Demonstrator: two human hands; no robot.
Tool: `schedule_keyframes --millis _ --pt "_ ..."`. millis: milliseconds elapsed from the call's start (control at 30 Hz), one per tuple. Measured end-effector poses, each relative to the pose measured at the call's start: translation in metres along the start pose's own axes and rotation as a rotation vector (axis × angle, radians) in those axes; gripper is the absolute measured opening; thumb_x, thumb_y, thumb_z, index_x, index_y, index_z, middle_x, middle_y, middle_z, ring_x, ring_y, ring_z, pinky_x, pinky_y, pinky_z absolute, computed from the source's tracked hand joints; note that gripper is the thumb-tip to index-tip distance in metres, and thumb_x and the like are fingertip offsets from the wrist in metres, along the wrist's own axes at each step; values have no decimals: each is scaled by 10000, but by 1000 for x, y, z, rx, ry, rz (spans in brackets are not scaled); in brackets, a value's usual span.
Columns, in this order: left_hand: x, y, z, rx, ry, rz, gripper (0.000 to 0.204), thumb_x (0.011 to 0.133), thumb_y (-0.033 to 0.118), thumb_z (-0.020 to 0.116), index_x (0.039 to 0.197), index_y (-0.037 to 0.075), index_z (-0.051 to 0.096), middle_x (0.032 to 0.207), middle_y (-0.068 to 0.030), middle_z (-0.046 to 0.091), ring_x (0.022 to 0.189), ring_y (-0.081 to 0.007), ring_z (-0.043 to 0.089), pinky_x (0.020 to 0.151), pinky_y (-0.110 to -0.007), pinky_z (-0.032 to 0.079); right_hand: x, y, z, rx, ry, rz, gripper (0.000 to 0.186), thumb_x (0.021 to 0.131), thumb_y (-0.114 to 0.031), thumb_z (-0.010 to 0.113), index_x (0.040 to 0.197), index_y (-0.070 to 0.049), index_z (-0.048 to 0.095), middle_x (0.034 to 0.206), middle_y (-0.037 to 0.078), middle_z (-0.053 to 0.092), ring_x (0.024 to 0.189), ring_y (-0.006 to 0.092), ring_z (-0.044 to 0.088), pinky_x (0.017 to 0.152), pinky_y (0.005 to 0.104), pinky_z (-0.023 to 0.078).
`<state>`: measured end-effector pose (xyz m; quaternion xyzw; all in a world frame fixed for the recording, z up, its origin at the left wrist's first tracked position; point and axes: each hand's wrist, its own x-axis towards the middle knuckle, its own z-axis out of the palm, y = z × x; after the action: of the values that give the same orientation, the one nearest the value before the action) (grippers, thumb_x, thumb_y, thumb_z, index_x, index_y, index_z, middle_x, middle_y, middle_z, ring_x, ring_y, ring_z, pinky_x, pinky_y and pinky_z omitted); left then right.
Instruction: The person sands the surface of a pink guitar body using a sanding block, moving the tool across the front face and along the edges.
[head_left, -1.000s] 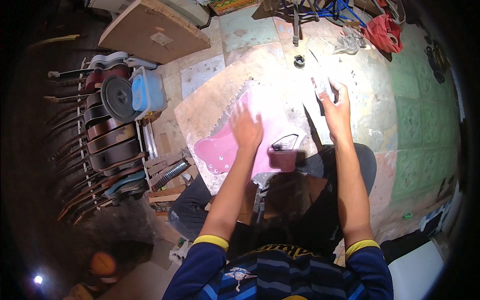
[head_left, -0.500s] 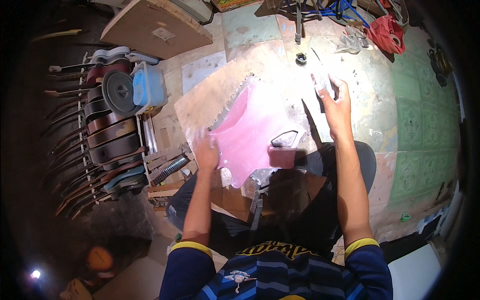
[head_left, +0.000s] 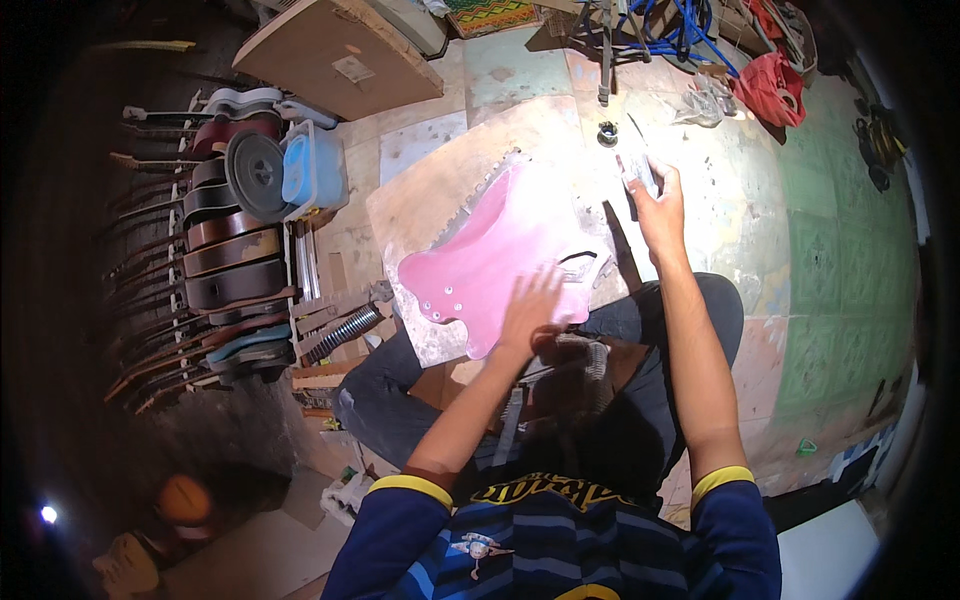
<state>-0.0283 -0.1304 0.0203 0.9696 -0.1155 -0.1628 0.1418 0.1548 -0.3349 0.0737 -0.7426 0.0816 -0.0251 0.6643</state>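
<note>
The step in hand, as far as one can judge, is bare-palm work over the face of the pink body (head_left: 470, 265), which lies flat on a pale board (head_left: 425, 195) in front of the person's crossed legs. The left hand (head_left: 533, 308) is over the near right part of this body. Its fingers are spread rather wide and point forward; no object is seen in them. They are slightly blurred, and the palm seems to rest on the surface, though contact under it cannot be told for sure.

The right hand (head_left: 660, 205) is beyond the right edge of the body, apart from it. Its thumb and fingers are closed narrowly around a pale piece (head_left: 648, 178), whose kind is not clear.

From the left fingers, most of the body spreads to the left and forward. The cutout (head_left: 578, 258) is just beside the fingertips, on their right, while the small holes (head_left: 432, 302) are well to the left of the hand.

A next stroke on this face would call for a flat, light palm, with care at the cutout's edge; using the pale piece would call for bringing the right hand inward.
</note>
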Motion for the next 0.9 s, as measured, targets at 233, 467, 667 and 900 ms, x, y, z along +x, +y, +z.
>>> schedule_keyframes --millis 233,467,667,900 --pt "-93 -179 -13 6 350 -807 656 1045 336 506 1589 0 360 1695 -200 271 1571 -414 210 1283 -544 137 -5 -5 0 216 -98 128 458 971 -76 670 1395 19 524 1273 145 637 1139 190 615 987 322 500" --pt "-29 -48 17 -70 290 -465 638 1003 320 573 1563 51 429 1661 -211 337 1555 -413 251 1272 -572 145 -66 0 -15 807 -288 515 313 1076 -252 536 1341 -91 575 1174 89 691 1046 221 687 896 398 579" --pt "-1 47 16 -866 497 -318 531 1049 210 530 1532 2 463 1531 -244 502 1436 -365 466 1214 -514 330 -122 -7 -15 1141 -555 716 539 1053 -448 436 1335 -21 605 1202 155 698 999 286 678 837 435 580" --pt "-48 35 -45 -1470 492 -27 471 1061 197 613 1465 -35 542 1278 -98 664 1080 -138 624 829 -286 545 -160 -3 -9 947 -683 753 582 1057 -486 436 1399 -33 566 1176 158 729 890 272 738 689 383 617"
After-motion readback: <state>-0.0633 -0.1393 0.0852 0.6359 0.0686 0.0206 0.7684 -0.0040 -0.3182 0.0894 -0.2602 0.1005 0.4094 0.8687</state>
